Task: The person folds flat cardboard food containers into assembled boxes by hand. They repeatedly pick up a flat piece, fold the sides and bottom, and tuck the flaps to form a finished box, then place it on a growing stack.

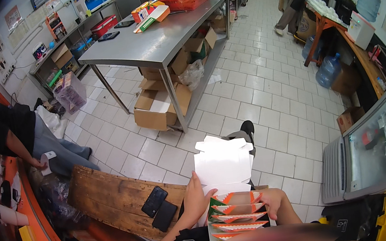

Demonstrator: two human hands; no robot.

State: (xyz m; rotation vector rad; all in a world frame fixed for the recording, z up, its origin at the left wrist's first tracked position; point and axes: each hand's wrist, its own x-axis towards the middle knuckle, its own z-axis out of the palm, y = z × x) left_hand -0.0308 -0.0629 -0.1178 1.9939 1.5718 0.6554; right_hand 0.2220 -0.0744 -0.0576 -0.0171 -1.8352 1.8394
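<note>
Over the lap, an open white box [223, 167] is gripped at its left edge by the left hand [195, 202]. Orange-edged cartons [240, 217], nearer the body, are clasped by the right hand [277, 202].

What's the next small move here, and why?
Probably fold in the flaps of the white carton panel: they stick out unfolded, and the left hand is at the panel's lower left edge, while the right hand is at the side of the orange-edged cartons.
</note>
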